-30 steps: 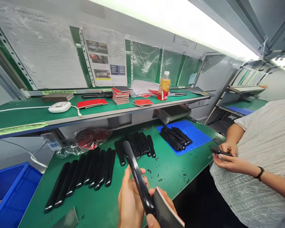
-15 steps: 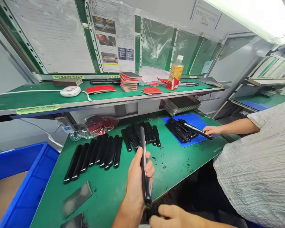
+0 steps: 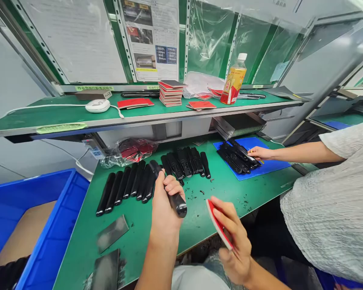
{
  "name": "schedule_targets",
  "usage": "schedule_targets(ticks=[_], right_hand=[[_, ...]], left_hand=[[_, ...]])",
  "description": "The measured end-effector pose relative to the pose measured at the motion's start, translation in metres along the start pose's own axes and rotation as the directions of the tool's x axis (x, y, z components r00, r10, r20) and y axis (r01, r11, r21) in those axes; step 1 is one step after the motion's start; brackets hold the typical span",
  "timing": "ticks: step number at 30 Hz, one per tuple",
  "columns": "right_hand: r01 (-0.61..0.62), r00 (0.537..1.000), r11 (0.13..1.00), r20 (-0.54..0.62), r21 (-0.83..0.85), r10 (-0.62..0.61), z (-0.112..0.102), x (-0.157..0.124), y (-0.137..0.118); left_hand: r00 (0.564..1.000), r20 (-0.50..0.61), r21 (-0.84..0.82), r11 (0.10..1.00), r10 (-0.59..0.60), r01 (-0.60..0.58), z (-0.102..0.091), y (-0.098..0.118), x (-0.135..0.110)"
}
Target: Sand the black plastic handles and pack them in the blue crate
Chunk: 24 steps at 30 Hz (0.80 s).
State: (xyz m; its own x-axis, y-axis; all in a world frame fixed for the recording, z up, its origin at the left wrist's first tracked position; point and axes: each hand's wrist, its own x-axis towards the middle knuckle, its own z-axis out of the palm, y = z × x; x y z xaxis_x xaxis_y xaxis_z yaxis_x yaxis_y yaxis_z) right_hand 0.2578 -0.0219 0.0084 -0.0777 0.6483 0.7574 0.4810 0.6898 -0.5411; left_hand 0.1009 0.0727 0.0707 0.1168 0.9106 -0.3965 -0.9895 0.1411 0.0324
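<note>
My left hand [image 3: 167,197] is wrapped round a long black plastic piece with a rounded end [image 3: 179,206], held tilted above the bench. Low and to the right, my right hand [image 3: 237,237] pinches a flat red-faced sanding pad [image 3: 218,224], apart from the black piece. Behind my left hand, a row of similar black pieces [image 3: 121,187] lies on the green bench [image 3: 133,229]. Another group of black pieces [image 3: 186,161] lies just right of that row. Two grey, dusty pads [image 3: 112,233] lie at the left front of the bench.
To the right, a co-worker's hand [image 3: 258,153] touches a pile of black parts [image 3: 237,157] on a blue mat [image 3: 269,169]. A blue bin [image 3: 68,205] stands at the left. The shelf [image 3: 139,114] holds stacked red pads [image 3: 170,94] and a drink bottle [image 3: 233,82].
My left hand has turned the black piece from nearly upright to slanting. My right hand has come up into view with the red pad. The co-worker's hand has moved onto the pile.
</note>
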Motion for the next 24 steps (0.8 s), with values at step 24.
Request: schedule_targets(ticks=[24], right_hand=[[-0.491,0.803,0.742,-0.091,0.457,0.588,0.026,-0.037,-0.008]], left_hand=[[0.991,0.134,0.101,0.995,0.006,-0.02,-0.009,0.002,-0.008]])
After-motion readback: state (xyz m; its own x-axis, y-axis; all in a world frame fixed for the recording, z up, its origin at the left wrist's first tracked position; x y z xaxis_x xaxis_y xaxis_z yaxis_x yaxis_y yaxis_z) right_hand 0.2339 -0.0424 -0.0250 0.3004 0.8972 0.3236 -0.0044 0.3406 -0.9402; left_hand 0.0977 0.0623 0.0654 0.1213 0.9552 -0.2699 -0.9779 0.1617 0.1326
